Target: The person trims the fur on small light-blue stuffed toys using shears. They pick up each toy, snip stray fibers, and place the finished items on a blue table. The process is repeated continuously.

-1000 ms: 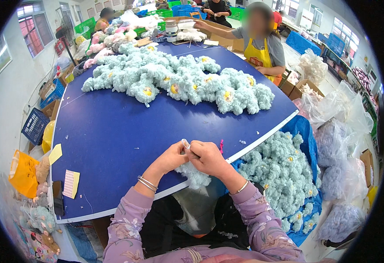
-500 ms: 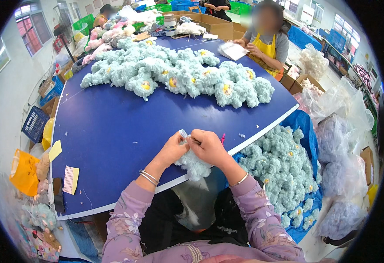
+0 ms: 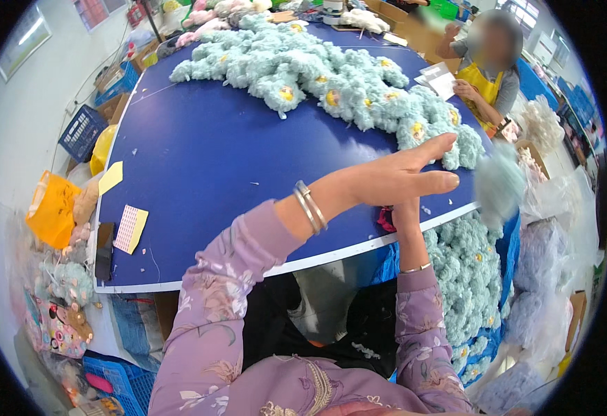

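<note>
My left hand (image 3: 404,173) stretches out to the right over the table, fingers apart, holding nothing. Beyond its fingertips a pale blue fluffy plush piece (image 3: 499,182), smeared by motion, hangs in the air past the table's right edge, apart from the hand. Partly behind the left hand is my right hand (image 3: 406,218), low at the table edge beside a small dark pink item (image 3: 386,219); its fingers are mostly hidden. A long heap of similar plush pieces (image 3: 324,76), several with yellow patches, lies across the far side of the blue table (image 3: 199,173).
Below the table's right edge a blue sheet-lined container (image 3: 513,243) holds many plush pieces. A co-worker in a yellow apron (image 3: 480,80) sits at the far right with white sheets. A sticker sheet (image 3: 131,229) and dark flat object (image 3: 105,251) lie at left. Clear bags (image 3: 546,256) stand right.
The view has swung right. My left hand has left the plush piece it was working on with my right and reached far right; a plush piece is now in the air there.
</note>
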### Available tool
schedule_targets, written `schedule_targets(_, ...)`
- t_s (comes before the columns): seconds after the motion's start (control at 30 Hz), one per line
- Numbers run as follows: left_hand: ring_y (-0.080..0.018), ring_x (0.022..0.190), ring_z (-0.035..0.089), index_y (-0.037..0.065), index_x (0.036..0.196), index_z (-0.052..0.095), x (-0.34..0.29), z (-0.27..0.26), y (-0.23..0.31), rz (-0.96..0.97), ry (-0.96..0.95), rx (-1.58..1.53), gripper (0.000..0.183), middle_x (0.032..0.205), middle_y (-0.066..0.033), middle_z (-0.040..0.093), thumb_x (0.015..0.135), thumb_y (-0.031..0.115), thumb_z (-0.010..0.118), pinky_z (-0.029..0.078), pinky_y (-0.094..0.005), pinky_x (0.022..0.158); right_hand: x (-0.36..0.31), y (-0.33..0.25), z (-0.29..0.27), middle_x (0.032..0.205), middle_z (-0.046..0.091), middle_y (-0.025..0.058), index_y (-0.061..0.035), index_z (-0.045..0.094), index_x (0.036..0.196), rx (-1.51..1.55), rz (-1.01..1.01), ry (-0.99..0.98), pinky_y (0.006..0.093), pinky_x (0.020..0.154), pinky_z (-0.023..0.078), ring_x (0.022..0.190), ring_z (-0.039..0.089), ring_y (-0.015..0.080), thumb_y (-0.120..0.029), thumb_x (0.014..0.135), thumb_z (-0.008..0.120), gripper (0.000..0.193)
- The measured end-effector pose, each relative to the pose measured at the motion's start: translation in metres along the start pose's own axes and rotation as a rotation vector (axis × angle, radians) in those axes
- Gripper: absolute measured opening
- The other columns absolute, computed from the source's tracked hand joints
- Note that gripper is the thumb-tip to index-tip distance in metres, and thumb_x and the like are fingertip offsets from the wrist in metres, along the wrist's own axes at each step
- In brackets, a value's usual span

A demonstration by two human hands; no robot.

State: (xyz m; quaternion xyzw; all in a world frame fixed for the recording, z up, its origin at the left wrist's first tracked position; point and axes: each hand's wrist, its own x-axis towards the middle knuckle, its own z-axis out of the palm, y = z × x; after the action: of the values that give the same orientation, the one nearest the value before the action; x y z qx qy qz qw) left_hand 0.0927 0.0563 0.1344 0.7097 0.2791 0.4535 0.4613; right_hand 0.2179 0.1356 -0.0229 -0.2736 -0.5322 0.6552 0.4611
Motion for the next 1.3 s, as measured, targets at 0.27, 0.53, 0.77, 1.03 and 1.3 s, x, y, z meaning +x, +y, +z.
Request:
schedule_targets(0.27,-0.0136,0.104,0.057,0.007,0.120,0.058,-0.080,-0.175,-0.092,-0.189,0.837,0.326,0.035,0.116,-0.0044,0.059,0.097,0.033,0.052,0.052,-0.0301,0.081,-0.009,-0.017,0.024,0.062,0.042,-0.0055,-0.0093,0.047,0.074,-0.220,0.085,0.013,0.0215,0.047,0.029,0.054,0.036,0.0031,-0.022,0.097,0.054,0.027)
schedule_targets(0.53,-0.0244,0.104,0.059,-0.004,0.111,0.058,-0.189,-0.431,-0.138,-0.091,1.301,0.786,0.046,0.109,-0.0153,0.064,0.096,0.038,0.054,0.044,-0.0352,0.093,-0.011,-0.018,0.032,0.067,0.042,-0.0051,-0.0064,0.049,0.078,-0.229,0.128,0.006,0.0206,0.052,0.030,0.059,0.034,0.0029,-0.019,0.098,0.052,0.025)
schedule_targets(0.77,-0.0254,0.118,0.056,0.003,0.120,0.062,-0.089,-0.518,-0.174,-0.160,0.749,0.930,0.057,0.121,-0.0167,0.063,0.091,0.051,0.051,0.039,-0.0325,0.101,-0.011,-0.018,0.031,0.067,0.041,-0.0046,-0.0063,0.046,0.074,-0.242,0.149,0.026,0.0207,0.051,0.029,0.058,0.035,0.0040,-0.017,0.099,0.050,0.027)
schedule_targets(1.03,-0.0248,0.107,0.061,0.006,0.116,0.067,-0.030,-0.466,-0.209,-0.547,0.197,0.826,0.057,0.117,-0.0163,0.065,0.089,0.054,0.053,0.044,-0.0344,0.094,-0.009,-0.018,0.032,0.064,0.044,-0.0051,-0.0042,0.048,0.074,-0.374,0.164,0.024,0.0223,0.052,0.033,0.060,0.039,0.0034,-0.016,0.098,0.052,0.026)
schedule_targets(1.3,-0.0365,0.113,0.058,0.001,0.113,0.067,-0.010,-0.261,-0.152,-0.731,0.340,0.944,0.077,0.116,-0.0235,0.063,0.077,0.068,0.052,0.041,-0.0390,0.099,-0.005,-0.005,0.020,0.064,0.043,0.0047,0.0012,0.046,0.077,-0.438,-0.090,0.104,0.0308,0.057,0.037,0.063,0.038,0.0101,-0.019,0.098,0.050,0.029)
